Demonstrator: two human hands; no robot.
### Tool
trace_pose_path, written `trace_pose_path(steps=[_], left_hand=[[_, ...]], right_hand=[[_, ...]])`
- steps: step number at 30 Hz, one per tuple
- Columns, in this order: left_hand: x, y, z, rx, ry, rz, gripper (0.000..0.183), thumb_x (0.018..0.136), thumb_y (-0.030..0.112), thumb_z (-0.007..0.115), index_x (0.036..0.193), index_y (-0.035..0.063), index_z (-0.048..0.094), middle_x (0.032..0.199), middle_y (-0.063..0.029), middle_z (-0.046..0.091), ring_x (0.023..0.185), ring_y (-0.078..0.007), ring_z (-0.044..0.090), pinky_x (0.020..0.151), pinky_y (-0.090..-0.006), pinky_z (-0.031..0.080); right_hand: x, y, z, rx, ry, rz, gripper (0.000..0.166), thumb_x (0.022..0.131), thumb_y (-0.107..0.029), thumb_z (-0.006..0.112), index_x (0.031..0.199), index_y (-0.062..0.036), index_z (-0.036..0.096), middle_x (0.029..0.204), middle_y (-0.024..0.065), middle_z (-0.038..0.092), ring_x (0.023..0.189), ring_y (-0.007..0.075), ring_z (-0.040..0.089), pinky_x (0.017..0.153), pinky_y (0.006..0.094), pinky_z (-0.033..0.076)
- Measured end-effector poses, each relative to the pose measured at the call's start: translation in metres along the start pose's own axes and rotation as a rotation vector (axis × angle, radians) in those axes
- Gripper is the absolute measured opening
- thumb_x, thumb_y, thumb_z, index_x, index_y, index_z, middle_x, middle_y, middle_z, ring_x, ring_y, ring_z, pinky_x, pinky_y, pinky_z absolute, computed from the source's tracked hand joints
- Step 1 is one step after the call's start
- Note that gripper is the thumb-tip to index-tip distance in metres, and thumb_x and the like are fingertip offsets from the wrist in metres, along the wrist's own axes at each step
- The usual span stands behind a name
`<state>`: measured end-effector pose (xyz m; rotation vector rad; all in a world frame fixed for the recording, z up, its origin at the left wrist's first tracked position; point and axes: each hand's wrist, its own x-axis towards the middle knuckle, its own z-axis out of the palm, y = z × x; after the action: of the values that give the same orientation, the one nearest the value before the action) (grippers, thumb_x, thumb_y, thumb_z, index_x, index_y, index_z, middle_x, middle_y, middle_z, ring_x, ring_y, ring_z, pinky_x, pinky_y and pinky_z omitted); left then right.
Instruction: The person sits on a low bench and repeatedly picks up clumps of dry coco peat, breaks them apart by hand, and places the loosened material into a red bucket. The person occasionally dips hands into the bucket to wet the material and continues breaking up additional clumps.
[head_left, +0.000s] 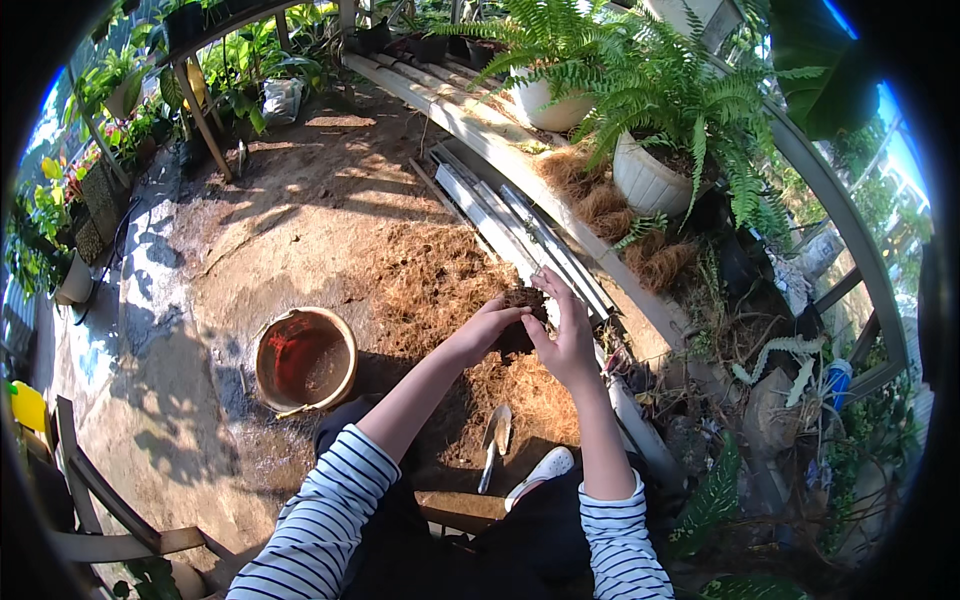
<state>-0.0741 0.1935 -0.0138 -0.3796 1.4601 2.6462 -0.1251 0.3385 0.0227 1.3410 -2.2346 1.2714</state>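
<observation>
Between my two hands is a dark clump of soil or fibre (525, 301), held above the fibre pile. My left hand (486, 328) cups it from the left, thumb towards the other hand. My right hand (559, 330) is at its right side, fingers raised and bent over. Loose brown coconut fibre (442, 289) spreads on the ground beyond, and a lighter heap of it (525, 390) lies beneath my forearms. A hand trowel (496, 435) rests on the ground near a white shoe (551, 463). The round pot (306, 360) at the left has a reddish inside; its contents are unclear.
White metal bars (495, 217) lie just beyond my hands. Ferns in white pots (652, 176) and fibre clumps (600, 202) stand on a slatted bench (465, 120). Dry roots and stems (675, 375) are at the right, with potted plants (75, 277) far left.
</observation>
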Motion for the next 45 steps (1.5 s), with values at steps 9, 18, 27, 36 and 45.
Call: trace_pose_path(steps=[9,18,27,36,45], left_hand=[[0.003,-0.007,-0.005,0.08,-0.162,0.04,0.043,0.09,0.013,0.049,0.129,0.004,0.034,0.11,-0.0109,0.053,0.099,-0.0185,0.058,0.083,-0.0328,0.05],[0.002,0.004,-0.004,-0.316,-0.018,0.004,0.037,0.088,0.018,0.049,0.121,0.0022,0.045,0.11,-0.0129,0.056,0.108,-0.0249,0.054,0.092,-0.0429,0.045],[0.012,0.002,-0.018,-0.526,0.16,0.255,0.032,0.084,0.028,0.053,0.108,0.0057,0.053,0.103,-0.0134,0.06,0.099,-0.0279,0.057,0.089,-0.043,0.045],[0.003,0.01,-0.008,-0.579,0.07,0.239,0.03,0.086,0.028,0.053,0.107,0.0064,0.055,0.1,-0.0105,0.061,0.095,-0.0241,0.059,0.087,-0.0415,0.047],[0.01,0.005,-0.013,-0.431,0.073,0.287,0.031,0.087,0.026,0.053,0.11,0.0053,0.055,0.101,-0.0091,0.061,0.095,-0.022,0.059,0.086,-0.0377,0.047]], right_hand=[[0.001,0.001,-0.005,-0.08,-0.187,-0.005,0.052,0.086,-0.029,0.056,0.13,-0.0074,0.04,0.106,0.0102,0.062,0.104,0.0254,0.056,0.097,0.0394,0.032],[0.005,0.006,-0.002,0.304,0.08,0.13,0.044,0.09,-0.015,0.05,0.131,-0.0044,0.037,0.127,0.0171,0.047,0.123,0.0293,0.041,0.102,0.0412,0.033],[-0.01,0.024,0.017,0.806,-0.305,0.712,0.05,0.082,-0.005,0.062,0.126,0.0017,0.038,0.111,0.016,0.055,0.101,0.0202,0.056,0.078,0.0295,0.052],[-0.002,0.021,0.017,0.809,-0.005,0.669,0.019,0.08,0.001,0.063,0.098,0.0008,0.057,0.091,0.0085,0.063,0.081,0.0134,0.062,0.07,0.0247,0.053],[-0.006,0.001,0.029,0.478,0.114,0.555,0.022,0.084,-0.004,0.059,0.105,0.0013,0.054,0.1,0.008,0.06,0.083,0.0092,0.06,0.071,0.0206,0.047]])
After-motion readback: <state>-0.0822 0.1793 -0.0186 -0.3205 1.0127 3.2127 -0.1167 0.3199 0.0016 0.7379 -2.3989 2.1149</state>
